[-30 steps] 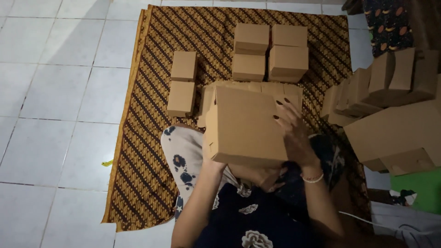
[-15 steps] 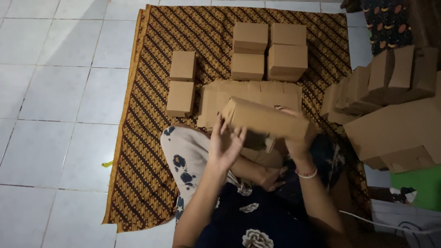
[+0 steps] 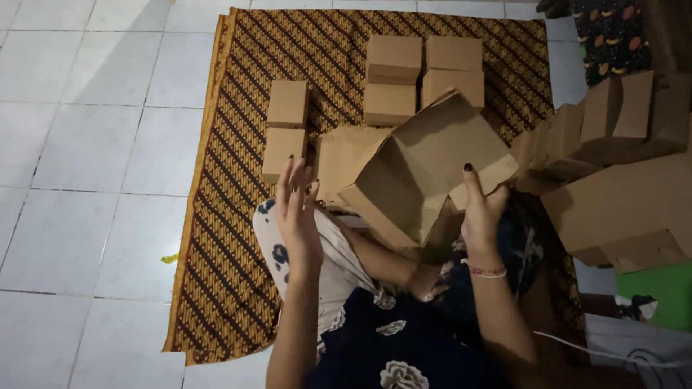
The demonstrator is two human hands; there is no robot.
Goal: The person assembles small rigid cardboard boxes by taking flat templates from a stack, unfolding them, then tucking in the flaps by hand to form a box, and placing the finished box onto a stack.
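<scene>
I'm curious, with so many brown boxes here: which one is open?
The cardboard box held up by the right hand is open, its flaps spread and hollow inside showing. The small boxes on the mat are all closed. The left hand is free.

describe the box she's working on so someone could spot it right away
Start at the brown patterned mat on the white tile floor. Just above the person's lap, the right hand holds a half-folded cardboard box. Unlike the small closed boxes behind it, it gapes open and tilts, with loose flaps.
</scene>
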